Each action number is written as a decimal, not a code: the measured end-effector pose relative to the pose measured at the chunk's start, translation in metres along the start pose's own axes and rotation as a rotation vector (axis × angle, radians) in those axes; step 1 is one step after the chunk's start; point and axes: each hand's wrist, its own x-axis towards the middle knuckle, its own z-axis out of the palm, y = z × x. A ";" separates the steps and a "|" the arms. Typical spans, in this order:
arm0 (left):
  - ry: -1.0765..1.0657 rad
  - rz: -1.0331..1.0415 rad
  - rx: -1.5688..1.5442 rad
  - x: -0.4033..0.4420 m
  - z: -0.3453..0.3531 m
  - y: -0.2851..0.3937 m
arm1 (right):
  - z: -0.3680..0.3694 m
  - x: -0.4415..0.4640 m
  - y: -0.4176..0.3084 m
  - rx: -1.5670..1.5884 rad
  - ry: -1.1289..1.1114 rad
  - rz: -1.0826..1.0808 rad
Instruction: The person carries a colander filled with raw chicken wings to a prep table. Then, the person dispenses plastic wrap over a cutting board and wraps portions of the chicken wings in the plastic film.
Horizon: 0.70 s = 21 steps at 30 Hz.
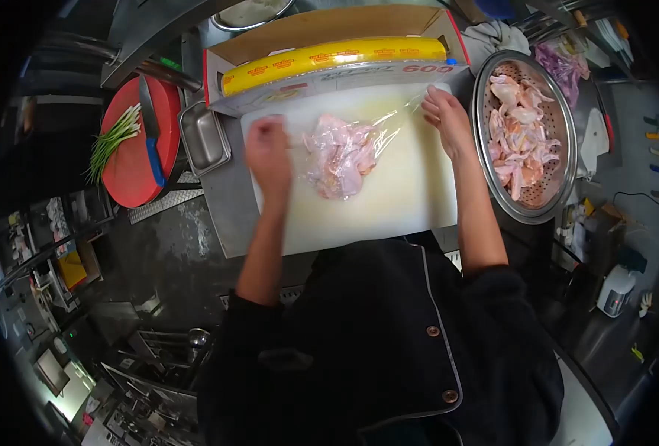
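Raw chicken pieces lie in a pile under clear plastic wrap on a white cutting board. The film stretches from the pile up and right to my right hand, whose fingertips are closed on its edge. My left hand is over the board's left side, left of the chicken. Motion smears its fingers, so whether they hold the film is unclear. Behind the board, a long open box contains a yellow roll of wrap.
On the right, an oval perforated metal colander holds more raw chicken. At left, a red round board bears green onions and a blue-handled knife. A small steel pan stands between that board and the white one.
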 end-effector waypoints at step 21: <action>-0.684 0.847 0.607 -0.122 -0.017 -0.037 | 0.071 -0.140 0.031 -0.712 -0.858 -1.185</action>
